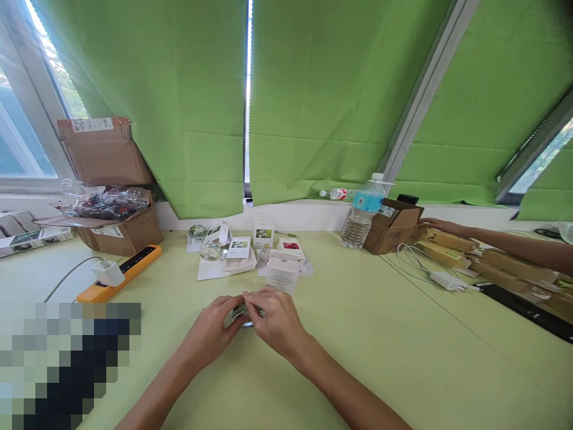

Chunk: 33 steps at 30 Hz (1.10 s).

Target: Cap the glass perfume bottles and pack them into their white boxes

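Both my hands meet over the pale green table (pixel 367 334), closed together on a small shiny glass item (pixel 242 314). My left hand (pixel 213 330) cups it from the left. My right hand (pixel 275 318) pinches its top from the right. The fingers hide most of the item, so I cannot name it exactly. Just beyond my hands stands an open white carton (pixel 282 273). Behind it lie several small white boxes with flower pictures (pixel 239 248) and small glass bottles (pixel 210 250).
An orange power strip (pixel 120 272) with a white charger (pixel 107 273) lies at left, next to a cardboard box of plastic bottles (pixel 111 221). A water bottle (pixel 363 214) and a small brown box (pixel 391 226) stand at the back right. Another person's arm (pixel 501 242) rests on yellow boxes at right.
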Each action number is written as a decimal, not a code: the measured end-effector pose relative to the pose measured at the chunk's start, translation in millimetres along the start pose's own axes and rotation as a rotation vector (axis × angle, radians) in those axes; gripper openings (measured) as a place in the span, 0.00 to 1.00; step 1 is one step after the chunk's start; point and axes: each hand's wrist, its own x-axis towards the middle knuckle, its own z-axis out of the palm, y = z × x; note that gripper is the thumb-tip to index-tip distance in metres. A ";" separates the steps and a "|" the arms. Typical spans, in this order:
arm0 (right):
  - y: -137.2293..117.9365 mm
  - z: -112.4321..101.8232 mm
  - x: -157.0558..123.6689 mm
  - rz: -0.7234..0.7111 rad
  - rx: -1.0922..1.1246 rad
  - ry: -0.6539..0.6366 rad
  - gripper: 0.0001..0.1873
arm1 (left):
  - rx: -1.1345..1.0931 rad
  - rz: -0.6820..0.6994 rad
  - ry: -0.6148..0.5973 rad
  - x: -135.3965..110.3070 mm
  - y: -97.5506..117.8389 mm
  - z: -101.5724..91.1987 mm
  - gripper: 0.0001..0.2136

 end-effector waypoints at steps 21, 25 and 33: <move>9.8 15.2 -11.8 -0.081 0.182 0.192 0.16 | 0.022 0.003 0.001 -1.2 -5.5 1.4 0.13; 10.5 15.1 -15.2 -0.018 0.203 0.175 0.17 | 0.035 0.015 0.016 -1.3 -7.1 2.4 0.13; 11.9 3.9 -16.2 0.116 0.196 0.004 0.25 | 0.079 0.025 0.070 -4.5 -8.6 -5.9 0.15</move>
